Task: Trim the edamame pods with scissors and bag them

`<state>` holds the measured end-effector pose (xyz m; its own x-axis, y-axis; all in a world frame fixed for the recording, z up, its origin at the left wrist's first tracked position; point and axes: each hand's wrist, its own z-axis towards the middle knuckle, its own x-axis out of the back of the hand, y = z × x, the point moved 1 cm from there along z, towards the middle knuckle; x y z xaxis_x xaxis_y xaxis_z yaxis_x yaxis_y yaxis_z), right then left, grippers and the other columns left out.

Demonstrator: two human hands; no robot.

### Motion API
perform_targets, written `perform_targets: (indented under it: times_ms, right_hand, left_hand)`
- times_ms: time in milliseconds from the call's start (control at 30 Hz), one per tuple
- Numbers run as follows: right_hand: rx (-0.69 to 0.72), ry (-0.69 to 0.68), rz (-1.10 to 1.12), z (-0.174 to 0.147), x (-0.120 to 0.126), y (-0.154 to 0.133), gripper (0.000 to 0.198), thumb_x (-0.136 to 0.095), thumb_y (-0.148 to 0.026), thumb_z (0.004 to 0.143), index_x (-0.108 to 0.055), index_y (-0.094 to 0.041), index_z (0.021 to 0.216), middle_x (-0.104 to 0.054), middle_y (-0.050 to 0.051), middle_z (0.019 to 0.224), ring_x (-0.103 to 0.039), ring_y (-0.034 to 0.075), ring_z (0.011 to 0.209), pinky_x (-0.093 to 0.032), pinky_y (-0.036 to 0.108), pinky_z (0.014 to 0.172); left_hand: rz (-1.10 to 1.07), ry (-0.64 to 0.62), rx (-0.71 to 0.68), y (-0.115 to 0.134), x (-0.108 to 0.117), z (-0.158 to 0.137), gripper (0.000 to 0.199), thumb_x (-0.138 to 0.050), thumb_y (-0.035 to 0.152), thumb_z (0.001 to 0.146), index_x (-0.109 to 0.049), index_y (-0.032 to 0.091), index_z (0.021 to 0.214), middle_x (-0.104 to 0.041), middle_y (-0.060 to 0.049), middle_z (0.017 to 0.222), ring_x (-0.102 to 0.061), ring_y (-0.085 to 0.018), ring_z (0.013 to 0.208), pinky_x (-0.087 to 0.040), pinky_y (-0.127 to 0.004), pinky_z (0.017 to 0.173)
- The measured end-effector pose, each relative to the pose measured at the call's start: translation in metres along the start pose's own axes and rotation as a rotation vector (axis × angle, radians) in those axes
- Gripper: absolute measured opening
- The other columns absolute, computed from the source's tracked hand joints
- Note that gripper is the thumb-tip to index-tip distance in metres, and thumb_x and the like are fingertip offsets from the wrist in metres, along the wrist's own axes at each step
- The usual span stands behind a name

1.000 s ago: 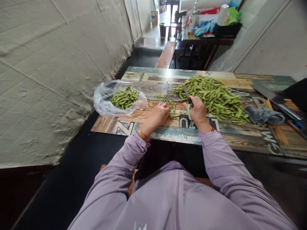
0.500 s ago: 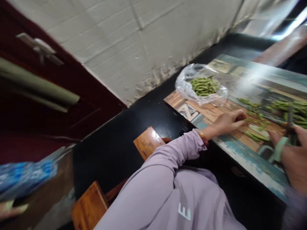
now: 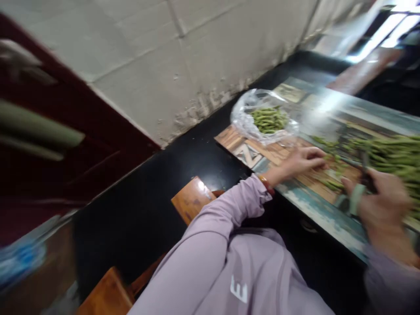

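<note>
My right hand [image 3: 385,199] is closed around a pair of scissors [image 3: 357,197] with pale green handles; the dark blades point away from me over the table. My left hand [image 3: 303,162] rests low over the tabletop to the left, fingers curled together; whatever they pinch is hidden. Cut green bean pieces [image 3: 333,183] lie between the two hands. A large heap of green beans [image 3: 397,153] spreads beyond and to the right of my right hand. Past my left hand, an open clear plastic bag [image 3: 241,116] holds more beans.
The patterned wood-look table [image 3: 328,218] stands in front of me. Wooden stools [image 3: 193,199] are at its left on the dark floor [image 3: 138,210]. A pale wall [image 3: 210,48] and a dark red door [image 3: 65,144] stand behind. Blue-and-clear plastic [image 3: 22,258] lies blurred at lower left.
The view has turned to the right, so everything has shifted left and more of the bean heap and my right hand shows. My left hand stays curled in about the same place.
</note>
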<state>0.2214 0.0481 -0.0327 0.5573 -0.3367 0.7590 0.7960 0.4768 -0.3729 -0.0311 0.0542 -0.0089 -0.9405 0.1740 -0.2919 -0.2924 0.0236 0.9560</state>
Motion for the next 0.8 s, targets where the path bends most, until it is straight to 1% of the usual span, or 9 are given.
perform_targets:
  times_ms: [67, 133, 200, 300, 367, 500, 633, 700, 800]
  right_hand:
    - [0.095, 0.042, 0.032, 0.019, -0.006, -0.031, 0.049, -0.069, -0.054, 0.082, -0.064, -0.029, 0.123, -0.068, 0.021, 0.097, -0.065, 0.038, 0.093, -0.050, 0.051, 0.080]
    - [0.085, 0.023, 0.064, 0.034, -0.008, -0.044, 0.042, -0.065, -0.049, 0.087, -0.062, -0.025, 0.122, -0.068, 0.018, 0.100, -0.065, 0.034, 0.091, -0.053, 0.047, 0.080]
    - [0.044, -0.020, 0.066, 0.043, -0.005, -0.044, 0.040, -0.063, -0.046, 0.089, -0.061, -0.022, 0.122, -0.067, 0.015, 0.103, -0.065, 0.031, 0.095, -0.054, 0.045, 0.082]
    - [-0.028, -0.022, 0.061, 0.050, 0.002, -0.034, 0.042, -0.065, -0.043, 0.089, -0.061, -0.018, 0.122, -0.066, 0.013, 0.104, -0.065, 0.029, 0.097, -0.056, 0.042, 0.082]
    - [-0.030, -0.071, 0.073, 0.055, 0.006, -0.028, 0.043, -0.067, -0.041, 0.087, -0.061, -0.017, 0.122, -0.066, 0.013, 0.107, -0.065, 0.028, 0.098, -0.056, 0.041, 0.082]
    - [-0.020, -0.112, 0.139, 0.062, 0.008, -0.023, 0.047, -0.072, -0.039, 0.084, -0.060, -0.017, 0.125, -0.064, 0.012, 0.110, -0.065, 0.026, 0.096, -0.056, 0.040, 0.083]
    - [-0.005, -0.170, 0.163, 0.062, 0.008, -0.026, 0.050, -0.077, -0.036, 0.079, -0.061, -0.021, 0.124, -0.064, 0.010, 0.109, -0.065, 0.027, 0.097, -0.056, 0.040, 0.083]
    - [-0.010, -0.186, 0.177, 0.061, 0.009, -0.027, 0.052, -0.079, -0.034, 0.078, -0.061, -0.020, 0.124, -0.064, 0.010, 0.107, -0.065, 0.025, 0.093, -0.056, 0.038, 0.080]
    - [-0.028, -0.199, 0.222, 0.061, 0.012, -0.029, 0.052, -0.081, -0.032, 0.076, -0.061, -0.019, 0.122, -0.063, 0.009, 0.103, -0.064, 0.022, 0.084, -0.055, 0.035, 0.075]
  left_hand:
    - [0.038, -0.093, -0.038, 0.012, -0.001, 0.011, 0.006, -0.062, 0.007, 0.084, -0.063, 0.011, 0.079, -0.067, -0.005, 0.072, -0.060, -0.008, 0.065, -0.045, -0.025, 0.069]
    - [0.084, -0.109, -0.069, 0.022, 0.000, 0.026, 0.005, -0.069, 0.009, 0.079, -0.066, 0.011, 0.076, -0.068, -0.003, 0.072, -0.059, -0.008, 0.066, -0.044, -0.022, 0.068]
    - [0.091, -0.113, -0.071, 0.030, 0.001, 0.041, 0.008, -0.074, 0.014, 0.076, -0.067, 0.012, 0.077, -0.067, -0.001, 0.072, -0.058, -0.008, 0.066, -0.043, -0.019, 0.066]
    - [0.060, -0.198, 0.039, 0.037, -0.002, 0.058, 0.022, -0.073, 0.033, 0.079, -0.065, 0.014, 0.085, -0.066, -0.001, 0.067, -0.053, -0.008, 0.055, -0.037, -0.018, 0.052]
    - [0.060, -0.230, 0.084, 0.041, -0.008, 0.064, 0.028, -0.075, 0.037, 0.076, -0.064, 0.013, 0.086, -0.066, -0.002, 0.069, -0.054, -0.008, 0.054, -0.035, -0.018, 0.048]
    - [0.087, -0.235, 0.075, 0.037, -0.019, 0.073, 0.030, -0.078, 0.039, 0.073, -0.065, 0.012, 0.079, -0.064, -0.002, 0.066, -0.050, -0.007, 0.052, -0.034, -0.018, 0.048]
    - [0.153, -0.228, 0.087, 0.025, -0.021, 0.077, 0.032, -0.077, 0.042, 0.075, -0.067, 0.013, 0.083, -0.061, 0.001, 0.064, -0.045, -0.006, 0.048, -0.033, -0.020, 0.046]
    - [0.181, -0.233, 0.083, 0.023, -0.022, 0.076, 0.031, -0.076, 0.042, 0.076, -0.068, 0.014, 0.084, -0.061, 0.000, 0.065, -0.047, -0.007, 0.050, -0.034, -0.020, 0.047]
    - [0.196, -0.246, 0.049, 0.026, -0.021, 0.074, 0.028, -0.077, 0.040, 0.076, -0.068, 0.014, 0.080, -0.063, -0.001, 0.067, -0.053, -0.009, 0.059, -0.040, -0.021, 0.054]
